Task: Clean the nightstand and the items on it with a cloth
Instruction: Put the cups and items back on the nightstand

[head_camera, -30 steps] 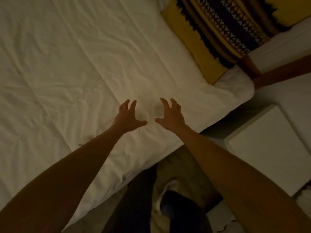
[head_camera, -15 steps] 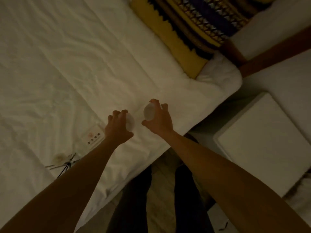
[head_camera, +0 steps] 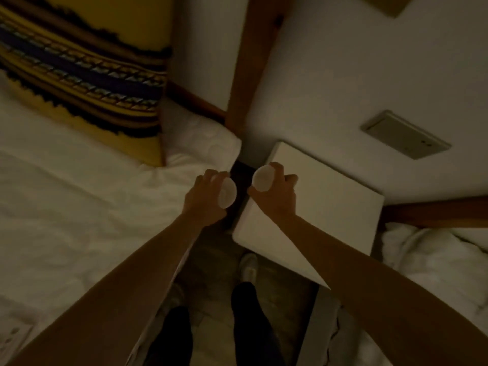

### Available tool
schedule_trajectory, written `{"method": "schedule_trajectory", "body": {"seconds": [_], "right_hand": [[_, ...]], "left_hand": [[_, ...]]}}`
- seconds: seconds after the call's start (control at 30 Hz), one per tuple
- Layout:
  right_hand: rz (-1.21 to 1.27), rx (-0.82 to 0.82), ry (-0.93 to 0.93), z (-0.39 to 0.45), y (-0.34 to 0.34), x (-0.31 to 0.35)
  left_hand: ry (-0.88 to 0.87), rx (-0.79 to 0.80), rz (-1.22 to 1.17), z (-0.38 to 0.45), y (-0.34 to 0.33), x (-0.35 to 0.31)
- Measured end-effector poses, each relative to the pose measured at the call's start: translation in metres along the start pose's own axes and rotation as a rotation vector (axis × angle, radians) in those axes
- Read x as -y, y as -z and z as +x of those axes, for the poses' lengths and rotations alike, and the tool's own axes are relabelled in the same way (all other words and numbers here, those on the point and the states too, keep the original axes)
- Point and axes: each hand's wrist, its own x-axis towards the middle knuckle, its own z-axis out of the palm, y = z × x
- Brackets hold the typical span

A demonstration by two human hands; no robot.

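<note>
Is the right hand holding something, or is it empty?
Holding: the right hand has its fingers curled round a small pale round object.

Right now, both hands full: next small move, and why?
Probably set the pale round object in the right hand down on the white nightstand top. That hand is already over it, while the left hand grips its own round object above the gap beside the bed.
</note>
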Motion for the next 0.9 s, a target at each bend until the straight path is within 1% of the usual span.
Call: {"method": "schedule_trajectory", "body": {"seconds": [0.1, 0.2, 0.3, 0.43, 0.53, 0.73, 0.9], "right_hand": [[0.010, -0.020, -0.105, 0.049, 0.037, -0.052], [0.011, -0.016, -0.148, 0.083, 0.056, -0.087], [0.042, -0.030, -0.174, 0.114, 0.066, -0.117], [0.075, -0.028, -0.220, 0.138, 0.068, -0.137], [0.072, -0.009, -0.225, 0.146, 0.065, -0.147], [0.107, 0.028, -0.235, 0.155, 0.057, -0.158], [0.112, 0.006, -0.226, 0.157, 0.049, -0.156]], "left_hand": [[-0.112, 0.034, 0.004, 0.061, -0.027, -0.056], [-0.169, 0.046, 0.022, 0.110, -0.043, -0.089], [-0.200, 0.049, 0.032, 0.150, -0.059, -0.118], [-0.216, 0.081, 0.102, 0.180, -0.076, -0.142], [-0.225, 0.102, 0.149, 0.190, -0.085, -0.151], [-0.183, 0.104, 0.142, 0.205, -0.098, -0.158], [-0.167, 0.107, 0.142, 0.215, -0.102, -0.155]]}}
